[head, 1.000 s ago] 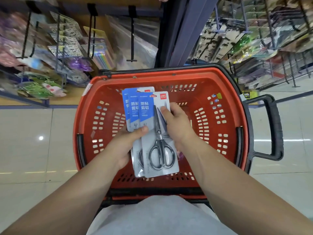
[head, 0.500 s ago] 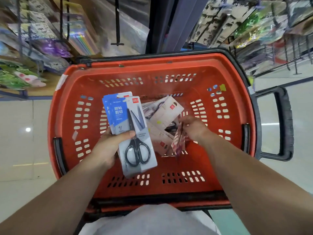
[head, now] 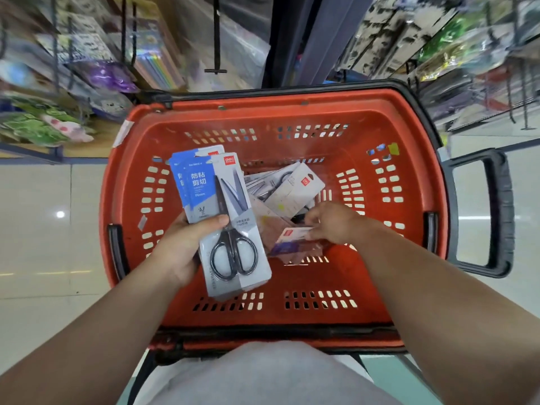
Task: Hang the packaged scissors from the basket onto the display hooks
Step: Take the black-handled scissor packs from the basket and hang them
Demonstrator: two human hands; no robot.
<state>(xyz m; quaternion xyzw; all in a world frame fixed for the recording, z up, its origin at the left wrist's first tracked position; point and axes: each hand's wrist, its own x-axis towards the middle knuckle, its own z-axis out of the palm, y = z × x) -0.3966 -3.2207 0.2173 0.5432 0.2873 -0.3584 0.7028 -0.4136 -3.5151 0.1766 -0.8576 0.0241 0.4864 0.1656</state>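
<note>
Hanging in a motion blur at far left, bagged goods (head: 96,74) crowded a display rack, their print unreadable, while one bare black display hook (head: 215,54) jutted out beside them with open air on either side. Below it, the left hand (head: 181,249) held a fanned stack of packaged scissors (head: 233,229) over the left half of the red basket (head: 263,118), thumb clamped across the front card and fingers hidden behind. That card carried a red "deli" logo (head: 228,161) at its top corner and white characters reading "防粘剪切" (head: 198,179) on a blue panel; the smaller print beneath was too soft to read. Black-handled scissors showed through the blister, blades pointing up and away from the camera. The stack's lower edge overlapped the basket's slotted near wall in view. At centre, loose packs (head: 292,188) lay tumbled on the basket floor, one bearing a small red tag (head: 305,181) whose lettering could not be made out. The right hand (head: 336,226) reached down among them, fingertips pinching the edge of a tilted pack (head: 292,233) marked red at one corner, at the near side of the heap. Orange floor and slotted wall showed to the right of that hand. Farther right, a black handle (head: 496,214) stood out from the rim over pale floor tiles (head: 523,182), and a second rack of blurred hanging goods (head: 438,39) filled the upper corner.
</note>
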